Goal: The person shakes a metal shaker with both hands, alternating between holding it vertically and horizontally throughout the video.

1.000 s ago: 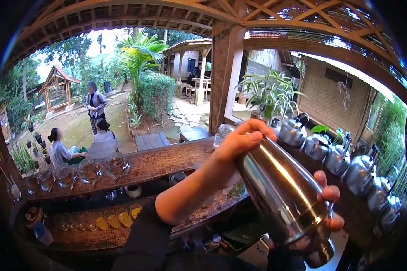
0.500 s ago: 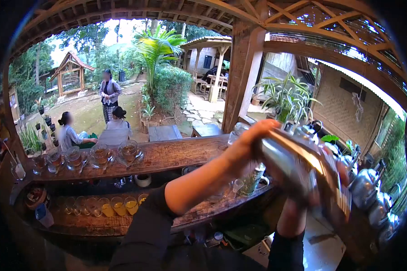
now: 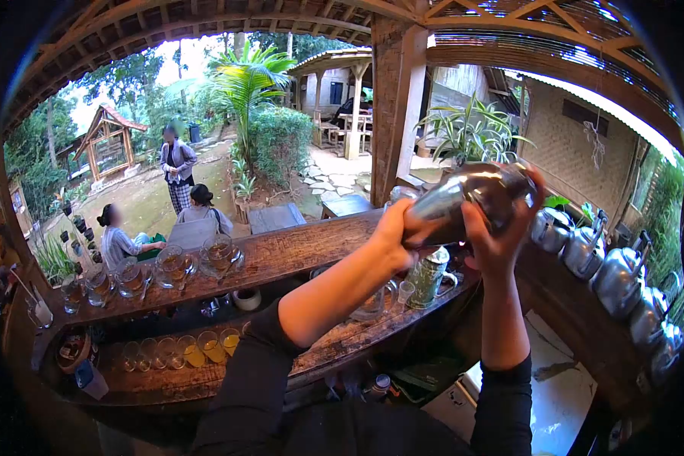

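Note:
A shiny metal cocktail shaker (image 3: 452,204) is held up, tilted, above the right part of the wooden counter. My left hand (image 3: 394,234) is closed round its lower left end. At the upper right end, my right hand (image 3: 501,239) grips it with the thumb against the side and the fingers wrapped over. Below the shaker, on the lower shelf, stand a green patterned jug (image 3: 429,277) and a small clear cup (image 3: 406,292). What is inside the shaker is hidden.
Glass cups on saucers (image 3: 175,262) line the raised counter (image 3: 304,247). Several small glasses (image 3: 194,353), some with yellow liquid, stand on the lower shelf. Metal kettles (image 3: 619,281) form a row at the right. A person (image 3: 178,163) stands outside; two others sit beyond the counter.
The shaker has swung up and left, from pointing down to the right to rising toward the right. My right hand has come up with it, and the view has shifted slightly.

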`<state>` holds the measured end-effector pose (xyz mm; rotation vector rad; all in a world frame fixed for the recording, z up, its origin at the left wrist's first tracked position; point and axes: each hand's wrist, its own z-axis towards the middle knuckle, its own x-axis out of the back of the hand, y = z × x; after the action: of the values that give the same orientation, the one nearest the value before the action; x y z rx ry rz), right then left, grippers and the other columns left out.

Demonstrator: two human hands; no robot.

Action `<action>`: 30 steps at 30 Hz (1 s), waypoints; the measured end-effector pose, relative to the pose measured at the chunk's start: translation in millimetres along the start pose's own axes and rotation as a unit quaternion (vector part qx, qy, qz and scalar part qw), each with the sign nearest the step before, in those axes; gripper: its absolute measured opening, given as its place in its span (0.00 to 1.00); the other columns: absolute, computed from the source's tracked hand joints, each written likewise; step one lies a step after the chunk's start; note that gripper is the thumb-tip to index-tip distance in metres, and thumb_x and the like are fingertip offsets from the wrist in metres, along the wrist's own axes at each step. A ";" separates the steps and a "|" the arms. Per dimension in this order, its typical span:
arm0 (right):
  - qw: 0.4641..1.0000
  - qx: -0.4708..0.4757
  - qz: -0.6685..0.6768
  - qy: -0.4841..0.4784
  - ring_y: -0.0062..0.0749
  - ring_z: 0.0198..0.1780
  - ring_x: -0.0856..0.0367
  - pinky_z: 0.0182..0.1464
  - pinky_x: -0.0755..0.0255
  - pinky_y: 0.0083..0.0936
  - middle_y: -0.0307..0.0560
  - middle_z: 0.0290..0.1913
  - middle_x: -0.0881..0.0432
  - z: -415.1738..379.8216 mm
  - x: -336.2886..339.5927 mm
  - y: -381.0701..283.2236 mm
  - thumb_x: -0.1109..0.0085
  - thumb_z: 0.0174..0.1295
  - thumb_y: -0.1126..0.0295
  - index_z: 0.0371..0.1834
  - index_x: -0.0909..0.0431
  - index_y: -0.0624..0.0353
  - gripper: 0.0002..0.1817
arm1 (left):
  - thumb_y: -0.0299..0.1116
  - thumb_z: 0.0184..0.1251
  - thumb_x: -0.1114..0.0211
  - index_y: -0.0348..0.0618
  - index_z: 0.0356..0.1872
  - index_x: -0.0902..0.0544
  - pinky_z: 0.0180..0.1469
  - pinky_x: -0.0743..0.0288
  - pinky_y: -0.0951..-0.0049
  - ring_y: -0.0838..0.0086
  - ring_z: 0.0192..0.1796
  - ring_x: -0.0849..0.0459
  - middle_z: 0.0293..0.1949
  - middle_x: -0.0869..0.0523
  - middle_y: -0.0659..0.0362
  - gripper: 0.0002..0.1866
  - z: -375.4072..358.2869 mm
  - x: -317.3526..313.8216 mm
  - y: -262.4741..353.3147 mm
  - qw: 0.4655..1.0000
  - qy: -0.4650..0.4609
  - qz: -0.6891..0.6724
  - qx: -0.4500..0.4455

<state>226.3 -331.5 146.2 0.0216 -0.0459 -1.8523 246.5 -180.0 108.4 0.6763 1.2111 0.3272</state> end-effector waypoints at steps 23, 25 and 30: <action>0.980 0.122 -0.153 -0.042 0.42 0.52 0.30 0.52 0.31 0.34 0.54 0.54 0.34 -6.6 13.2 -31.3 0.35 0.48 0.67 0.57 0.42 0.57 0.34 | 0.45 0.59 0.45 0.44 0.40 0.24 0.33 0.24 0.71 0.74 0.34 0.20 0.34 0.19 0.58 0.16 0.2 -7.5 7.5 0.996 -0.080 0.026 -0.023; 0.980 -0.031 0.179 0.082 0.42 0.49 0.27 0.52 0.32 0.33 0.57 0.51 0.31 -2.3 -7.1 -24.1 0.34 0.46 0.66 0.57 0.44 0.62 0.36 | 0.46 0.58 0.45 0.44 0.39 0.23 0.31 0.24 0.73 0.76 0.32 0.20 0.33 0.19 0.59 0.17 -13.6 -3.7 0.8 0.999 0.012 0.011 0.042; 0.920 -0.167 0.344 0.085 0.42 0.50 0.28 0.54 0.32 0.34 0.55 0.50 0.30 -24.8 25.3 -35.3 0.37 0.50 0.56 0.54 0.36 0.58 0.30 | 0.43 0.59 0.47 0.42 0.41 0.26 0.47 0.29 0.71 0.71 0.42 0.23 0.39 0.23 0.56 0.16 -64.8 -47.8 12.7 0.949 -0.209 0.151 -0.180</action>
<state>186.4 -346.5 120.1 -0.0650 0.3465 -1.1274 171.4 -178.2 139.9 0.5715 0.6178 0.6109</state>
